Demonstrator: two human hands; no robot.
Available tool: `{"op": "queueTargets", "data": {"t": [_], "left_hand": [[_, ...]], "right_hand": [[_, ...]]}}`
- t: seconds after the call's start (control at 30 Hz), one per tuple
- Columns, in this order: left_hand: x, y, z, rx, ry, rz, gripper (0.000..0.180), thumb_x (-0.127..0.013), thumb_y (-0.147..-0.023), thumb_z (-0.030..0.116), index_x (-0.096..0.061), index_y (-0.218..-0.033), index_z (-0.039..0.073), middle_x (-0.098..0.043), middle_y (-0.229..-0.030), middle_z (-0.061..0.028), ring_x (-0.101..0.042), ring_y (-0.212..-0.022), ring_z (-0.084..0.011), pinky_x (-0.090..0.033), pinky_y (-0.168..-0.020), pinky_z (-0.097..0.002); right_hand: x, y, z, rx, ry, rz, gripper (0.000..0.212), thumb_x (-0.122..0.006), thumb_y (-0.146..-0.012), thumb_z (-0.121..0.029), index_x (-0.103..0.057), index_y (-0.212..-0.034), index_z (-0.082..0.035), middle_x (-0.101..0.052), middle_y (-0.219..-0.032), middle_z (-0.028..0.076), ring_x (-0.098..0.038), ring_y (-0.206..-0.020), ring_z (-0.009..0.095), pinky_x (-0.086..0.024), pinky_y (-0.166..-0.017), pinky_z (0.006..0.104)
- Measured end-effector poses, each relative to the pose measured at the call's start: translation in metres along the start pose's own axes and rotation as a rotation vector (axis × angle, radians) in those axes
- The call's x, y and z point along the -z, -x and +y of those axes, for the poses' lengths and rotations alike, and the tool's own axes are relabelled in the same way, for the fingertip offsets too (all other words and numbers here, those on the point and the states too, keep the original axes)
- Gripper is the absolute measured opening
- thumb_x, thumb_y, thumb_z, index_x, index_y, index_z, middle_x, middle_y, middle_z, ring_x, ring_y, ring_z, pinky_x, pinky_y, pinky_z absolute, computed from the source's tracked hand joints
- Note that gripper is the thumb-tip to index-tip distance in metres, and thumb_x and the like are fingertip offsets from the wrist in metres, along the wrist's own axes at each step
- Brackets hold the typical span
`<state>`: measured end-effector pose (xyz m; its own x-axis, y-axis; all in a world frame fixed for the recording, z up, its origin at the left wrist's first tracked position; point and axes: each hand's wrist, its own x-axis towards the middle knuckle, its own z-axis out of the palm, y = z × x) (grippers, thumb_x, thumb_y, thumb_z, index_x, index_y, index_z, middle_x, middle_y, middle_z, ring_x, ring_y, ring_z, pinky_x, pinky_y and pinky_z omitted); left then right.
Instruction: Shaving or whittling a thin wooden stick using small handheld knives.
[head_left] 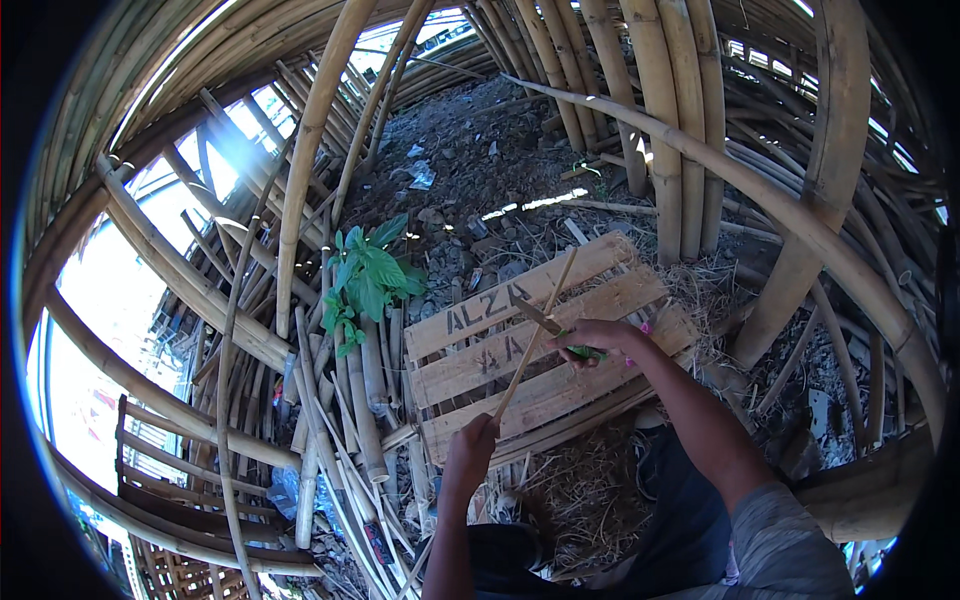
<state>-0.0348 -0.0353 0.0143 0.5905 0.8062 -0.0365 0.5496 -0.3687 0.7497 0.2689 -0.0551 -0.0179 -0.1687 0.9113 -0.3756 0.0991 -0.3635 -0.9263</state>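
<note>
My left hand [469, 452] is closed round the lower end of a thin bamboo stick [522, 374], which slants up and away to the right. In my right hand [597, 337] is a knife [538, 316] with a green handle. Its broad blade points up and left and meets or crosses the stick; whether it bites into it I cannot tell. Both hands are over a slatted wooden crate [550, 405] with dark painted lettering, close in front of my legs.
Bamboo poles [662, 130] stand at the back right, and a long bent pole [770, 200] arches across the right side. A leafy green plant [370, 275] grows left of the crate. Cut bamboo lengths [365, 410] lie beside it. Dark rubble ground [455, 150] stretches behind.
</note>
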Motion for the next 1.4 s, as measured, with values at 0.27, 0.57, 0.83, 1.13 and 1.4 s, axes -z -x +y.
{"op": "queueTargets", "data": {"t": [0.27, 0.57, 0.83, 1.13, 1.4], "left_hand": [[-0.002, -0.001, -0.005, 0.025, 0.009, -0.009, 0.028, -0.051, -0.092, 0.023, -0.054, -0.079, -0.002, -0.046, -0.056, -0.0164, -0.046, -0.049, -0.0268, -0.037, -0.050, -0.0378], [-0.002, -0.006, -0.019, 0.050, 0.046, 0.045, 0.026, -0.048, -0.092, 0.020, -0.052, -0.077, -0.001, -0.045, -0.055, -0.0167, -0.049, -0.050, -0.0286, -0.037, -0.050, -0.0387], [0.003, -0.007, -0.024, 0.076, 0.061, 0.068, 0.027, -0.047, -0.092, 0.021, -0.053, -0.076, 0.000, -0.046, -0.055, -0.0166, -0.050, -0.051, -0.0282, -0.038, -0.051, -0.0385], [-0.003, -0.005, -0.008, 0.057, 0.069, 0.009, 0.028, -0.047, -0.092, 0.022, -0.053, -0.076, -0.001, -0.049, -0.056, -0.0181, -0.051, -0.051, -0.0328, -0.039, -0.052, -0.0398], [-0.004, -0.007, -0.018, 0.031, 0.097, 0.051, 0.029, -0.047, -0.093, 0.022, -0.052, -0.074, 0.001, -0.042, -0.051, -0.0087, -0.042, -0.044, -0.0188, -0.034, -0.045, -0.0343]], "right_hand": [[0.011, -0.015, 0.018, 0.045, -0.276, -0.241, 0.034, -0.049, -0.093, -0.041, -0.052, -0.083, -0.008, -0.041, -0.060, -0.005, -0.038, -0.047, 0.006, -0.032, -0.045, 0.0243], [-0.020, -0.031, 0.013, 0.406, 1.092, 0.914, 0.035, -0.052, -0.091, -0.037, -0.057, -0.091, -0.002, -0.058, -0.064, 0.009, -0.056, -0.053, 0.021, -0.040, -0.051, 0.0358], [-0.048, -0.018, -0.014, 0.076, 0.413, 0.269, 0.048, -0.051, -0.088, -0.052, -0.056, -0.079, -0.005, -0.049, -0.054, 0.003, -0.051, -0.047, 0.017, -0.041, -0.046, 0.0330], [0.005, -0.015, -0.002, -0.074, -0.246, 0.034, 0.048, -0.055, -0.085, -0.055, -0.044, -0.065, -0.012, -0.031, -0.050, -0.007, -0.021, -0.038, 0.004, -0.015, -0.038, 0.0220], [-0.038, -0.012, -0.016, 0.159, 0.869, 0.837, 0.040, -0.056, -0.086, -0.044, -0.065, -0.090, -0.005, -0.062, -0.066, 0.012, -0.063, -0.065, 0.029, -0.047, -0.058, 0.0419]]}}
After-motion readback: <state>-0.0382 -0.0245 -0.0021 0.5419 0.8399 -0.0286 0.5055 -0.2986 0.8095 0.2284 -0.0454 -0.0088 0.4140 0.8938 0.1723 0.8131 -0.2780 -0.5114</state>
